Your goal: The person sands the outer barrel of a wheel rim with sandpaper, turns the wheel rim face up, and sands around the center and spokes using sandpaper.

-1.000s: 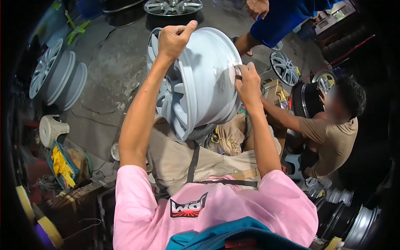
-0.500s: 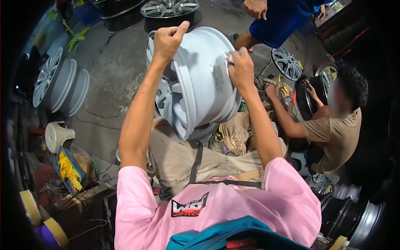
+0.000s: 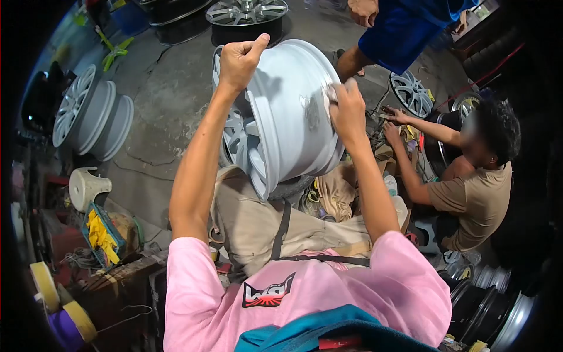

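Observation:
A light grey car wheel rim point(image 3: 296, 123) stands on its side in front of me, tilted above the beige cloth over my lap. A dull, darker patch point(image 3: 309, 111) marks its barrel. My left hand point(image 3: 239, 64) is closed on the rim's upper left edge, thumb pointing up. My right hand point(image 3: 350, 111) is closed around a small whitish pad point(image 3: 329, 94) pressed against the barrel near the right-hand flange. Fingers hide most of the pad, so I cannot tell if it is cloth or abrasive paper.
A co-worker in a tan shirt point(image 3: 478, 199) crouches at the right, hands near a box. Another person in blue shorts point(image 3: 390, 44) stands ahead. Grey rims point(image 3: 97, 120) stand at the left, beside a white stool point(image 3: 88, 189). More rims point(image 3: 489, 305) lie at lower right.
My right hand has slid slightly downward along the rim with the pad. My left hand keeps its hold. The co-worker's arm has swung forward from the black wheel. The whole view has shifted slightly.

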`<state>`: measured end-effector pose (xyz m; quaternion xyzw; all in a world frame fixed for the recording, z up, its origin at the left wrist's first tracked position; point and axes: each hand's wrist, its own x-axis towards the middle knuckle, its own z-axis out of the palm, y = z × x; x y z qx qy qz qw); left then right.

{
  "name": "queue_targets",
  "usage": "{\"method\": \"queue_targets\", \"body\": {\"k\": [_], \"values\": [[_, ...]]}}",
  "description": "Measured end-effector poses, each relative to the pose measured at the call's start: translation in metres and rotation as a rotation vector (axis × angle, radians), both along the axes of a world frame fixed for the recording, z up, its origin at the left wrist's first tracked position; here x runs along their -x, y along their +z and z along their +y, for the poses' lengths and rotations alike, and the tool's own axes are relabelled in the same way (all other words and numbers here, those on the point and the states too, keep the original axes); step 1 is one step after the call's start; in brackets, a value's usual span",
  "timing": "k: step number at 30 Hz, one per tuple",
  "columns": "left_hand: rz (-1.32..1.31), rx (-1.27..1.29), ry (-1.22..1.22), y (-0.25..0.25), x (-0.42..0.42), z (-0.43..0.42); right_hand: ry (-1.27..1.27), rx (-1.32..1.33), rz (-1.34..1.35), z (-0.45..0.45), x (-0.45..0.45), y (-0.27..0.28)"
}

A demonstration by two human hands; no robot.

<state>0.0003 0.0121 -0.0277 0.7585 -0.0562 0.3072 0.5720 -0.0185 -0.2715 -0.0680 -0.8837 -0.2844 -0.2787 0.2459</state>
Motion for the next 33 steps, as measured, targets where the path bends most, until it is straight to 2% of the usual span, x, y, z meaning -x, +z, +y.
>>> {"method": "queue_targets", "body": {"k": [2,7,14,17,22,24,25,29,33], "values": [[-0.015,0.014,-0.001,0.0,-0.001,-0.005,-0.04,-0.041,0.07,-0.014,0.019,-0.01],[-0.028,0.004,0.01,0.0,-0.004,-0.006,-0.002,-0.007,-0.073,0.013,-0.032,0.005],[-0.031,0.012,0.003,0.001,-0.001,-0.011,-0.032,-0.052,-0.038,-0.01,0.006,-0.01],[-0.046,0.007,0.007,-0.002,-0.006,-0.01,-0.001,-0.022,-0.074,0.002,-0.03,-0.003],[-0.029,0.028,0.008,0.004,0.007,-0.001,-0.065,-0.074,-0.095,0.001,0.007,-0.01],[-0.038,0.005,0.024,0.002,0.004,-0.005,-0.154,-0.01,0.029,-0.017,0.032,-0.018],[-0.037,0.002,0.013,0.001,0.001,-0.008,-0.115,-0.07,-0.118,-0.016,0.024,-0.022],[-0.063,0.051,-0.02,-0.001,-0.002,-0.006,-0.105,-0.063,-0.135,0.006,-0.016,-0.005],[-0.055,0.073,-0.028,-0.005,0.002,0.001,-0.093,-0.141,-0.177,0.008,-0.004,-0.012]]}}
